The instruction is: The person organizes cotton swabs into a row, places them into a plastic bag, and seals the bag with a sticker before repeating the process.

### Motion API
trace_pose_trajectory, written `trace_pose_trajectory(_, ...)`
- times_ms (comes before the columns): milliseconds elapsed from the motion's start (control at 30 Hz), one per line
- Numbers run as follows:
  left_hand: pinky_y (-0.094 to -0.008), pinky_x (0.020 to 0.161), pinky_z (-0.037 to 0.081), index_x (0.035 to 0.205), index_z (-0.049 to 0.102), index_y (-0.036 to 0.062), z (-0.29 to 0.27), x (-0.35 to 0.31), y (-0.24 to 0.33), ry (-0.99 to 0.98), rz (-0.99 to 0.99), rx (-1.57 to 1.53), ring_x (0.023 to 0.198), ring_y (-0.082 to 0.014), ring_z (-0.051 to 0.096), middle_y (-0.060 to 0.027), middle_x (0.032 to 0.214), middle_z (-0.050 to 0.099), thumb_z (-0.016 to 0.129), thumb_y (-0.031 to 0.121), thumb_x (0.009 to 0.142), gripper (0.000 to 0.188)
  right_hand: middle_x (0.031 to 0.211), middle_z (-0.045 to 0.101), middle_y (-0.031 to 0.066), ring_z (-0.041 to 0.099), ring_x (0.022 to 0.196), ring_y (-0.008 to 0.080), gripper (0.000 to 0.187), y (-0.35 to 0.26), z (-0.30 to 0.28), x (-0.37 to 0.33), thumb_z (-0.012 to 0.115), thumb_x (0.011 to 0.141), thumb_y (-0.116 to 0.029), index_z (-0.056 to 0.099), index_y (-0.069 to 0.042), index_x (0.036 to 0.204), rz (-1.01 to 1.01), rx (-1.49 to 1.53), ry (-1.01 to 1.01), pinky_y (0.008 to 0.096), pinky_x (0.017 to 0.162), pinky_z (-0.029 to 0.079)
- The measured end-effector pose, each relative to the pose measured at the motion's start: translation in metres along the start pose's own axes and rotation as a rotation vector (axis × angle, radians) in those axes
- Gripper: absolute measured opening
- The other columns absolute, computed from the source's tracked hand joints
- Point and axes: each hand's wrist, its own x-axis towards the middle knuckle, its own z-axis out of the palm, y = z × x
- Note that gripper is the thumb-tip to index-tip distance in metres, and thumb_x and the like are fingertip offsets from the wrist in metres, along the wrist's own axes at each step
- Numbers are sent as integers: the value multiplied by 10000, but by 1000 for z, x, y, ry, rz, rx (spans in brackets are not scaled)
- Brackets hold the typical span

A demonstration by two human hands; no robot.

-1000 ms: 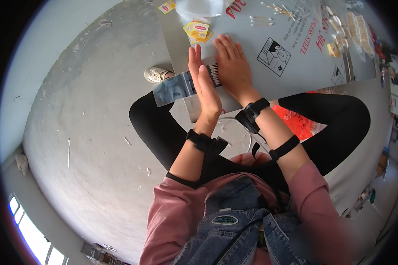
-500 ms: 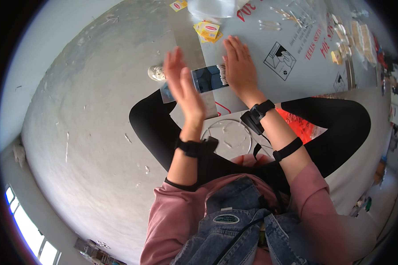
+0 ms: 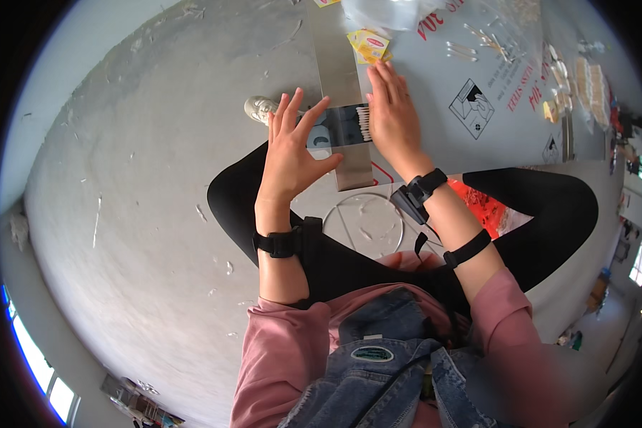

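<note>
Big grey concrete floor (image 3: 143, 214) filling most of the view, with a grey metal-topped table (image 3: 435, 114) up top carrying red lettering and black square symbols. Black-trousered legs (image 3: 549, 207) folded underneath, pink sleeves and a denim bib at the bottom edge. Round wire ring (image 3: 364, 225) lying on the floor between the knees, just below the table's edge.

Left hand (image 3: 290, 153) raised off the table edge, fingers fanned wide apart, palm facing right, gripping nothing. Right hand (image 3: 394, 118) laid flat, fingers straight and close together, pressing down on the tabletop.

Clear packet of cotton swabs (image 3: 344, 126) sitting right between the two hands at the table's near edge (swab tips lined up along its right side). Right hand's thumb side touching or overlapping the packet's right end; left fingertips just beside its left end, can't tell if actually touching.

Yellow sachet (image 3: 369, 46) further up the table, just beyond the right fingertips. Crumpled clear plastic bag (image 3: 392, 13) at the top edge. Scattered small items (image 3: 478, 39) off to the right, too tiny to make out
</note>
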Motion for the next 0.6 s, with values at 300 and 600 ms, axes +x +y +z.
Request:
trace_pose_trajectory(300,-546,1209,252,1287,656,223,0,13,-4,-1,91,61,1460,-364,328,-109,1529,438,868,182,615,706,1476,467,196,430,1395,353,417,-12,8,5,501,995,-91,455,18,1394,-8,27,-5,494,1154,352)
trace_pose_trajectory(600,-556,1209,247,1234,658,226,0,16,-6,15,146,43,1445,-351,354,-131,1485,476,864,233,623,645,1476,468,187,434,1394,350,420,-14,7,4,508,987,-77,453,10,1394,-7,7,-20,489,1149,363)
